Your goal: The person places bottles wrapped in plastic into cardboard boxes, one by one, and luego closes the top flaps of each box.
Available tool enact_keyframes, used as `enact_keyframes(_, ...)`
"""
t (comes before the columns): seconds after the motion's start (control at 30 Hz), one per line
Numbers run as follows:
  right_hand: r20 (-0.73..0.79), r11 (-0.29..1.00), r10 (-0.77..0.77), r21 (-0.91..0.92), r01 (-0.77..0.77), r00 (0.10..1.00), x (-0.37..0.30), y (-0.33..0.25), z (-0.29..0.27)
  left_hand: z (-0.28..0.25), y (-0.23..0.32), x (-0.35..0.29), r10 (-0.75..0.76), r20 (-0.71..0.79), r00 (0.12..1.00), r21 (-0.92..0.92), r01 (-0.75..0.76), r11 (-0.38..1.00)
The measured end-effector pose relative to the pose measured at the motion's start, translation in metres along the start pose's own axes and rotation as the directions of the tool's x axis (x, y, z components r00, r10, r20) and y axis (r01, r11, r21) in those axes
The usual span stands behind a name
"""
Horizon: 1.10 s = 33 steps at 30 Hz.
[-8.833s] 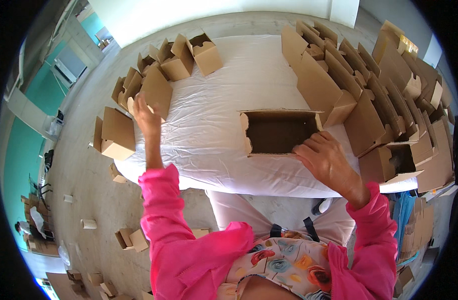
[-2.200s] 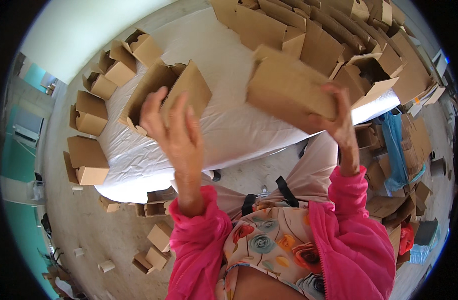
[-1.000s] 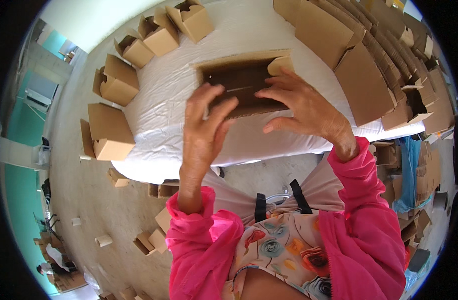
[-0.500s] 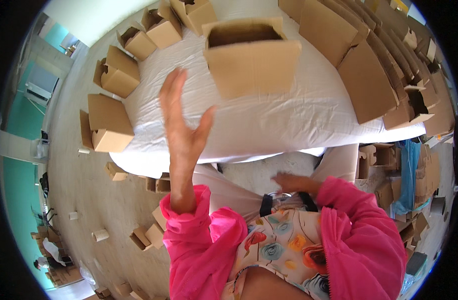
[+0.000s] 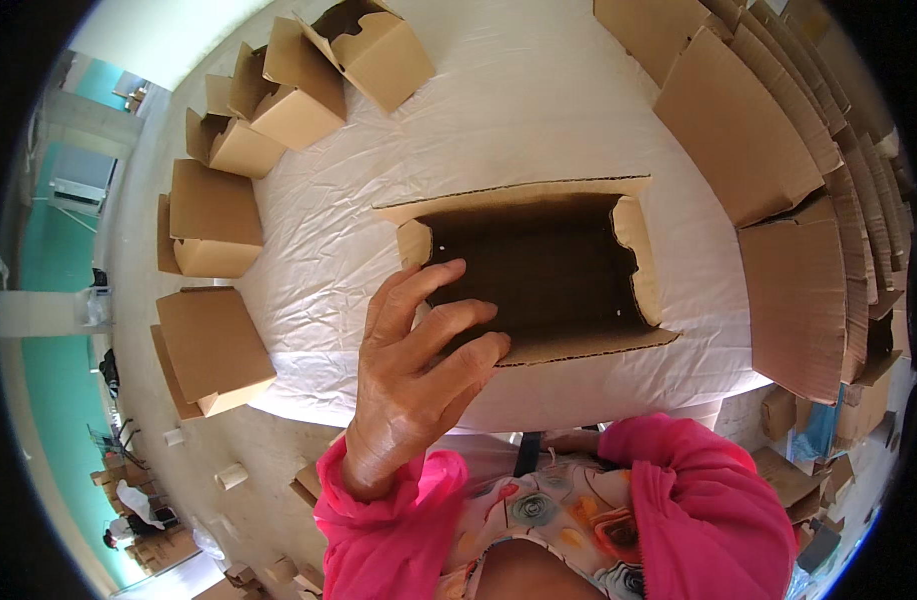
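Note:
An open-topped cardboard box [image 5: 591, 350] stands on the white-covered surface in front of me, its dark inside showing and its side flaps folded along the short ends. My left hand [image 5: 414, 345] is at the box's near left corner. Its bent fingers are apart, and their tips reach over the rim and the opening; no firm grip shows. Low by my lap, below the surface's near edge, my right hand [image 5: 574, 440] is mostly hidden and its fingers cannot be made out.
A white cloth [image 5: 499, 120] covers the surface. Several open cardboard boxes [image 5: 219, 345] line its left side. Tall stacks of flattened cardboard [image 5: 794, 290] lean along the right. More cartons [image 5: 789, 480] and a blue plastic sheet [image 5: 824, 425] lie on the floor at right.
My left hand has come down from the air beside the box to its near left corner. The view has tipped over the box, showing more of its inside. My right hand is now more hidden.

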State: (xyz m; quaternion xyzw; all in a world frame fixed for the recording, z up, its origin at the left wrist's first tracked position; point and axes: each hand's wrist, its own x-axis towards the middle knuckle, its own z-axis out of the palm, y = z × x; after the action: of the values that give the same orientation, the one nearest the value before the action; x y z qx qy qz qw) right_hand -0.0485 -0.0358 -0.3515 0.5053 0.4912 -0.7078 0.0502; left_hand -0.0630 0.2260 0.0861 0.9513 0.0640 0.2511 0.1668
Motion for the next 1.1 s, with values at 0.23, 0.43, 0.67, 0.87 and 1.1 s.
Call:
enact_keyframes(0.23,-0.336,0.994,-0.088,-0.094,0.059,0.938,-0.042,-0.100,-0.086,-0.004,0.007,-0.009,-0.054,-0.034,0.998,0.035,0.056,0.998)
enact_keyframes(0.43,-0.229,0.862,-0.506,-0.135,0.488,0.831,-0.211,-0.200,-0.083,-0.004,0.006,-0.041,0.010,-0.156,0.988,-0.110,-0.027,0.994)
enact_keyframes(0.67,-0.620,0.627,-0.733,-0.775,0.077,-0.279,-0.333,-0.254,-0.115,-0.073,-0.021,-0.104,0.016,-0.627,0.779,0.383,0.290,0.877)
enact_keyframes(0.87,-0.606,0.676,-0.737,-0.653,-0.343,-0.300,-0.348,-0.257,-0.166,-0.151,-0.126,-0.206,-0.272,-0.653,0.707,0.665,0.707,0.241)
enact_keyframes(1.1,-0.577,0.632,-0.774,-0.728,-0.265,-0.260,-0.352,-0.245,-0.170,-0.167,-0.152,-0.222,-0.655,-0.284,0.700,0.295,0.714,0.635)
